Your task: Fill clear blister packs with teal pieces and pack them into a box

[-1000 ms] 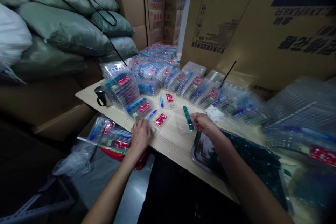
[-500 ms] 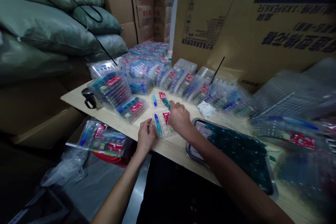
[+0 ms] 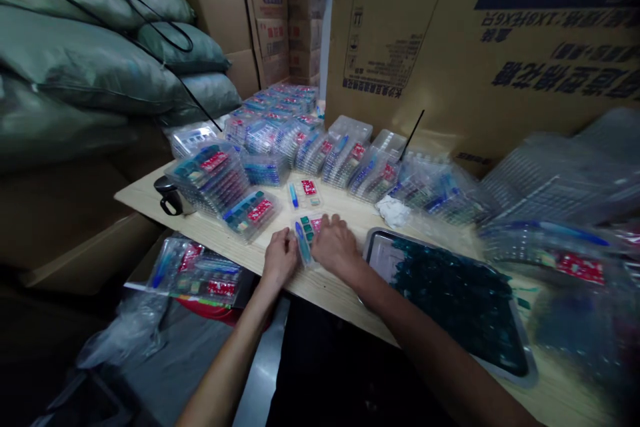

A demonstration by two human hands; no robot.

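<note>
A small clear plastic case [image 3: 307,230] with a blue tool, green caps and a red card lies near the front edge of the wooden table [image 3: 330,287]. My left hand [image 3: 281,257] grips its left edge with curled fingers. My right hand [image 3: 336,245] lies palm down over its right half, fingers pressed flat on it. A second filled case [image 3: 304,193] sits just behind. To the right, a metal tray [image 3: 380,257] holds a heap of loose dark green caps.
Stacks of filled clear cases [image 3: 280,147] cover the table's back. A black mug [image 3: 170,196] stands at the left corner. Empty clear trays [image 3: 560,180] pile up on the right. A big cardboard box [image 3: 475,47] rises behind; sacks [image 3: 100,60] lie left; more cases [image 3: 200,273] sit below the table.
My right hand carried a strip of green caps from the right over to the case, then came down flat on it. My left hand stayed at the case's left edge.
</note>
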